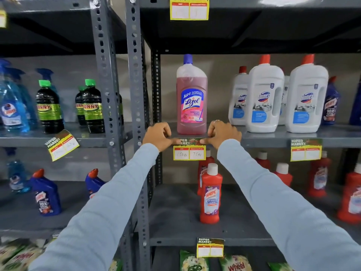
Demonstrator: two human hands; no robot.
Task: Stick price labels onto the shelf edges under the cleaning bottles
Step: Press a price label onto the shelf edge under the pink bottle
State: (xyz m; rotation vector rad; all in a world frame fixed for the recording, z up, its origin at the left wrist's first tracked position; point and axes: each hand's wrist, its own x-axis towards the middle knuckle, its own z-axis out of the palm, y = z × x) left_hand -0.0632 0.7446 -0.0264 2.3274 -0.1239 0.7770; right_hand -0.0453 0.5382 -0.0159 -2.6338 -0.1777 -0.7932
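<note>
A yellow and green price label (189,151) reading "150 Rs" and "75 Rs" hangs on the grey shelf edge (263,142), directly under a pink Lizol bottle (191,98). My left hand (159,136) presses the label's upper left corner with its thumb against the edge. At the upper right corner my right hand (222,135) presses the same way, fingers curled over the shelf lip. Both arms wear light blue sleeves. White Domex bottles (265,96) stand to the right on the same shelf.
Other labels hang under the Domex bottles (305,149), on the lower shelf (210,247), on the top shelf (189,9), and one tilted label (62,144) on the left rack. Red Harpic bottles (211,194) stand below. Slotted grey uprights (136,75) divide the racks.
</note>
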